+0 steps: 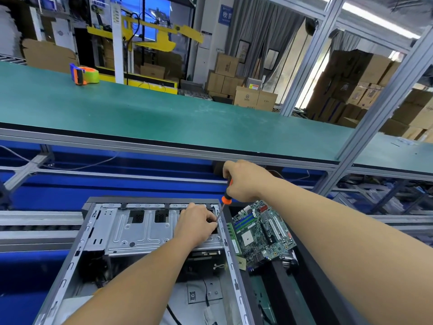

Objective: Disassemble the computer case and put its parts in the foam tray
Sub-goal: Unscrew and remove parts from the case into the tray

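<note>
Head view: the computer case point(131, 249) lies open on its side just below both hands, w/ the metal drive cage point(140, 228) filling its far end. The right hand point(243, 181) is wrapped round the orange-black screwdriver point(225, 200), fingers closed on the handle from above; shaft slants down-left so the tip meets the case's right rail, right beside the left fingers. Prob. a cage screw there, though the screw itself is hidden. The left hand point(198, 225) sits on the cage's right end, fingers curled and pinching at something by the driver tip; can't tell whether it's the screw or the cage edge. Likely steadying the tip or bracing the cage so it doesn't shift while turning. Just right of the driver hand's wrist, the motherboard point(263, 232) is already out, lying tilted in the black foam tray point(311, 266) w/ a RAM stick point(234, 240) along its left edge, so the board step looks done and the cage is in hand. Well beyond the fingers, a tape dispenser point(83, 75) stands on the green worktop point(175, 118).
</note>
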